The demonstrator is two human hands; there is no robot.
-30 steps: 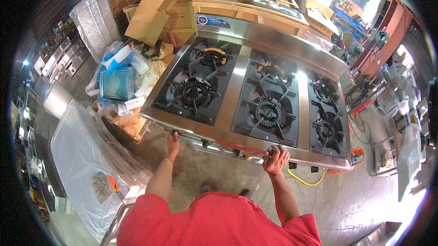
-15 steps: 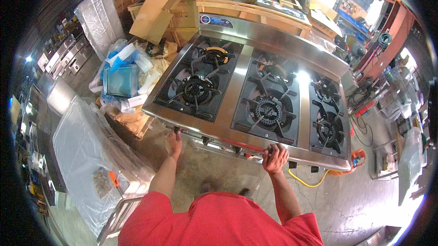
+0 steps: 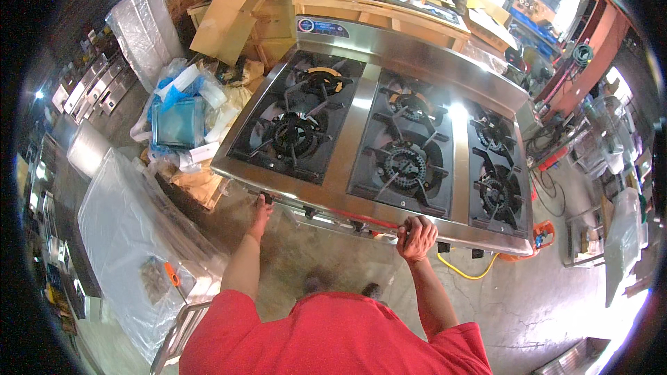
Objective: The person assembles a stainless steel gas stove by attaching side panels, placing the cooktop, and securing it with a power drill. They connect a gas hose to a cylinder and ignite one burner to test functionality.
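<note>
Stove (image 3: 351, 135) at centre

The six-burner stove fills the middle of the scene. Beyond its far side lies a wooden crate (image 3: 278, 27); a plastic-wrapped box (image 3: 139, 229) stands near left. The left hand (image 3: 260, 221) and right hand (image 3: 419, 239) are well apart: the right clamped on the stove's near edge, the left touching that edge farther left, its grip too hidden to tell. A yellow hose (image 3: 475, 278) loops near right; black knobs (image 3: 310, 213) line the front.
</note>
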